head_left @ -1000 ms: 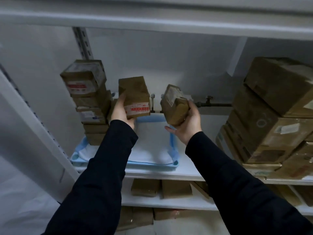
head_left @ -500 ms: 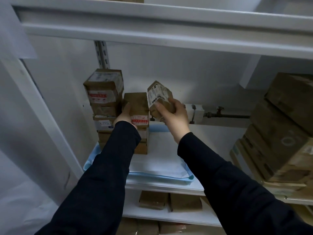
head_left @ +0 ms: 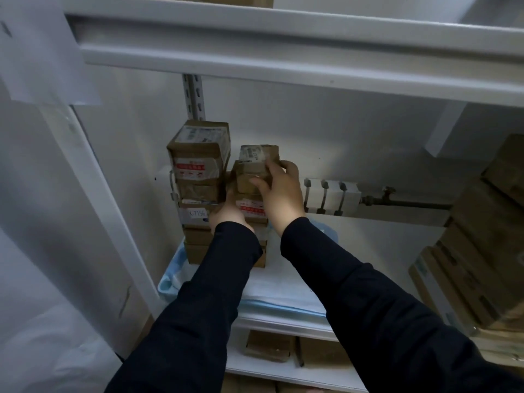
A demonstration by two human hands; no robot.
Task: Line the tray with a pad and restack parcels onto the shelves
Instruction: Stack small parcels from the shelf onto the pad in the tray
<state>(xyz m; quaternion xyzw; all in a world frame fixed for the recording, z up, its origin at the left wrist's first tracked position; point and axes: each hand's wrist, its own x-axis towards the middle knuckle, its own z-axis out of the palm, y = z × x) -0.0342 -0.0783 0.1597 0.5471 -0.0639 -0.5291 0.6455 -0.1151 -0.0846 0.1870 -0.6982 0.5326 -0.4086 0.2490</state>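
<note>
A blue tray lined with a white pad sits on the white shelf. A tall stack of brown parcels stands at the tray's back left. Beside it rises a shorter second stack. My right hand grips a brown parcel with a white label, setting it on top of that second stack. My left hand holds the red-labelled parcel just below it, fingers partly hidden behind the stack.
Large brown cartons are piled at the right of the shelf. A white fixture and a dark pipe run along the back wall. More parcels lie on the lower shelf. An upper shelf beam hangs overhead.
My right hand has carried its parcel left and down onto the second stack. My left hand stayed on the red-labelled parcel. The camera has moved closer.
</note>
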